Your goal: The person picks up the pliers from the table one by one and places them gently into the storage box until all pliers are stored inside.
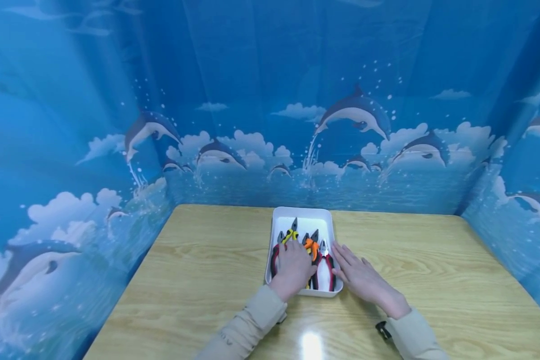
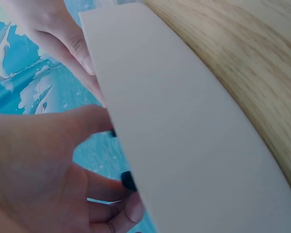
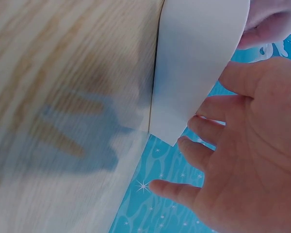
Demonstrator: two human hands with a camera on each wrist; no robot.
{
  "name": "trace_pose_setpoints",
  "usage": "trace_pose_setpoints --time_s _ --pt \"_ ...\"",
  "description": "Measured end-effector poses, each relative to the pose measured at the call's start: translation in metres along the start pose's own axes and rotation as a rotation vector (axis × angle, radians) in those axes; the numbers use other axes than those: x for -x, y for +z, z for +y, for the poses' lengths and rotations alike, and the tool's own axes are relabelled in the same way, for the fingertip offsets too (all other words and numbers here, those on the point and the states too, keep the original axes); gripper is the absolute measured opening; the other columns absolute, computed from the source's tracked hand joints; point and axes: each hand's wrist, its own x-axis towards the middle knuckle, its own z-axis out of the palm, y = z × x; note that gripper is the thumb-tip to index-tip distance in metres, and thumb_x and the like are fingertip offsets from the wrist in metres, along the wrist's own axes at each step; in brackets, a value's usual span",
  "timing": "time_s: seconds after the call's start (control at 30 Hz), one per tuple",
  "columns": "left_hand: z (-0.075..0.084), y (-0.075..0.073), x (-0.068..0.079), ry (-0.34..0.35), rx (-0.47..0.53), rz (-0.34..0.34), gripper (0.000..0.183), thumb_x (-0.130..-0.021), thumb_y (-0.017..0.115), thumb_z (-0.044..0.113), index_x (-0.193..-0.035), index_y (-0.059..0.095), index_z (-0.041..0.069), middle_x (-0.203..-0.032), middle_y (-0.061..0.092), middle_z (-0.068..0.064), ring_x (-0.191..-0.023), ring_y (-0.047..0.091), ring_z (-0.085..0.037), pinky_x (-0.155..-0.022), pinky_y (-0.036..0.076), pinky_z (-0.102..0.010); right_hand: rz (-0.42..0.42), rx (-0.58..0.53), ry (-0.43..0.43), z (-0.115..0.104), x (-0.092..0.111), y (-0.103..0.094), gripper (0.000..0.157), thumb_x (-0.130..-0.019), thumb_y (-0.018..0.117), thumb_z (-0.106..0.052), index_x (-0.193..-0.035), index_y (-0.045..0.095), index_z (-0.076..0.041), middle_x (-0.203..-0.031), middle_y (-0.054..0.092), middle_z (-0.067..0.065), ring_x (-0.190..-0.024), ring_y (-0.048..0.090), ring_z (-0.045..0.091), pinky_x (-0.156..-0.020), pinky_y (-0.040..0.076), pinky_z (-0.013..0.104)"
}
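A white tray (image 1: pixel 302 213) holds several pliers with black jaws and coloured handles. My left hand (image 1: pixel 295 265) reaches into it from above, covering some handles. In the left wrist view, the thumb and curled fingers (image 2: pixel 104 191) meet dark handle ends at the rim, pinching pliers whose full shape is hidden. Yellow pliers (image 1: pixel 290 234) and orange pliers (image 1: pixel 312 246) show beyond the hand, red-and-black pliers (image 1: pixel 330 265) to its right. My right hand (image 1: pixel 364 278) lies at the tray's right rim with extended fingers; in the right wrist view, its fingertips touch the rim.
The tray stands on a light wood-grain table (image 1: pixel 198 270). A blue curtain (image 1: pixel 261 100) printed with dolphins and clouds surrounds the table's back and sides. A black buckle-like piece (image 1: pixel 382 330) is by the right sleeve.
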Motion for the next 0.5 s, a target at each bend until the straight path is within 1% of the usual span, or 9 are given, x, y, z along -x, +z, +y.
trace_pose_setpoints --time_s 0.13,0.3,0.43,0.5 --pt "0.001 0.003 -0.004 0.003 0.032 0.035 0.069 -0.096 0.057 0.062 -0.129 0.067 0.003 -0.124 0.066 -0.016 -0.118 0.058 -0.029 -0.106 0.044 -0.05 0.005 0.0 -0.012 -0.001 0.0 0.0 0.059 -0.109 0.045 -0.027 -0.158 0.027 -0.001 -0.165 0.023 0.018 -0.15 0.024 0.044 -0.11 0.023 0.075" --pt "0.005 0.004 -0.011 -0.003 0.051 0.06 0.059 -0.095 0.059 0.061 -0.121 0.072 0.01 -0.118 0.067 -0.014 -0.113 0.06 -0.028 -0.103 0.046 -0.049 0.0 -0.002 -0.011 -0.001 0.0 0.0 0.058 -0.109 0.044 -0.028 -0.158 0.027 0.0 -0.165 0.023 0.018 -0.15 0.023 0.044 -0.11 0.023 0.074" --pt "0.009 0.002 -0.017 -0.021 0.029 0.057 0.059 -0.095 0.059 0.062 -0.121 0.072 0.011 -0.121 0.068 -0.013 -0.115 0.061 -0.028 -0.103 0.046 -0.049 -0.004 -0.014 -0.006 -0.001 0.0 -0.001 0.058 -0.109 0.044 -0.028 -0.158 0.026 -0.001 -0.166 0.021 0.018 -0.15 0.022 0.044 -0.111 0.021 0.074" --pt "0.012 0.002 -0.02 -0.029 0.01 0.058 0.062 -0.094 0.058 0.063 -0.125 0.07 0.01 -0.124 0.068 -0.012 -0.117 0.061 -0.028 -0.105 0.045 -0.049 -0.003 -0.018 -0.005 -0.001 0.001 -0.002 0.059 -0.109 0.044 -0.028 -0.158 0.026 0.0 -0.166 0.022 0.018 -0.15 0.022 0.044 -0.11 0.021 0.075"
